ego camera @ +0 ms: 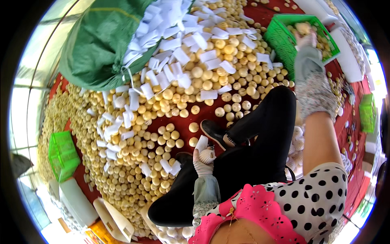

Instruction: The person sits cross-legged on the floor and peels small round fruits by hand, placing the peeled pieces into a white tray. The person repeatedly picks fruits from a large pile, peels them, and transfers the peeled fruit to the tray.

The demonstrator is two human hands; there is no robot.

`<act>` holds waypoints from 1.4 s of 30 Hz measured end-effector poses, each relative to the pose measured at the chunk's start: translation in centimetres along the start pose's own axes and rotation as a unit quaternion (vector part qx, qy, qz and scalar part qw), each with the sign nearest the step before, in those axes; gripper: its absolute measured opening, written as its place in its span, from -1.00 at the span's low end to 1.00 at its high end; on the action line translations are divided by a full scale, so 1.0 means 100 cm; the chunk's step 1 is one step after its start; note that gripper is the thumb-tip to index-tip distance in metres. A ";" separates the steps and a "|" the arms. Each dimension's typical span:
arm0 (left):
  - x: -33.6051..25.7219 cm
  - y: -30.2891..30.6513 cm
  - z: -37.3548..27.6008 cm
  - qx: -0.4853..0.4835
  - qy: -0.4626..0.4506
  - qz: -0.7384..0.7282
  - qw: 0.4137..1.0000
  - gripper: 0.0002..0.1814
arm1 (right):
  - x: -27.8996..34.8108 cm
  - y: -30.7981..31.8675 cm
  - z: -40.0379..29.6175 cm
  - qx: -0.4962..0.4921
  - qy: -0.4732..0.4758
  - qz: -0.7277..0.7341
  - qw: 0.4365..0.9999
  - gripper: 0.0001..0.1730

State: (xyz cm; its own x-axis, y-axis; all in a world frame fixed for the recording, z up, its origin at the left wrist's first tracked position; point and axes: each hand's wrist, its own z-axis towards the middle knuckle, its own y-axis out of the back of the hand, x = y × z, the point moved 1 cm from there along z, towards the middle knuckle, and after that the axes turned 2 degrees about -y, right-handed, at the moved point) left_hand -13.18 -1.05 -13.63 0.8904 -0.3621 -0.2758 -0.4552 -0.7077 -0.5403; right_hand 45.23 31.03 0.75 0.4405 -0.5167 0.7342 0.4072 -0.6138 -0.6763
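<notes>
My left hand (pixel 203 161), in a striped fingerless glove, holds a round fruit in a white foam net (pixel 207 156) and a white foam net sleeve (pixel 201 142) above my lap. My right arm reaches out to a green plastic crate (pixel 281 45); my right hand (pixel 305 39) is inside it, at a pale round fruit (pixel 303 28) over other yellow fruits (pixel 323 45). Whether its fingers grip that fruit is not clear. Many round yellow fruits (pixel 167 105) lie heaped on a red ground sheet (pixel 195 117), with loose white foam net sleeves (pixel 181 55) scattered on them.
A large green sack (pixel 97 42) spills foam sleeves at the upper left. Another green crate (pixel 63 155) stands at the left, beside a white foam box (pixel 78 201). Netted fruits (pixel 296 146) lie by my right side. A further green crate (pixel 367 113) is at the far right.
</notes>
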 end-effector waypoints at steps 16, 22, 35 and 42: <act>0.004 -0.006 0.001 -0.017 0.028 -0.030 0.999 -0.42 | -0.361 -0.101 -0.319 0.498 -0.015 -0.766 0.405 -0.69; 0.003 -0.017 -0.005 -0.029 0.014 -0.002 0.999 -0.53 | -0.365 -0.098 -0.342 0.464 -0.066 -0.752 0.463 -0.43; 0.005 -0.007 0.000 -0.017 -0.002 0.017 1.000 -0.42 | -0.275 0.012 -0.374 0.180 -0.459 -0.443 0.749 -0.58; 0.004 -0.010 -0.003 -0.025 0.011 0.003 1.000 -0.40 | -0.303 -0.094 -0.337 0.352 -0.190 -0.802 0.444 -0.21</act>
State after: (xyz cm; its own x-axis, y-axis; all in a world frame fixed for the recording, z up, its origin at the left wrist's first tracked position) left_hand -12.36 -0.67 -13.02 0.8874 -0.3801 -0.2607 -0.4609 -0.7349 -0.4975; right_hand 1.13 32.35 -13.10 -0.8186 0.4681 0.3327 0.5310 0.3962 0.7490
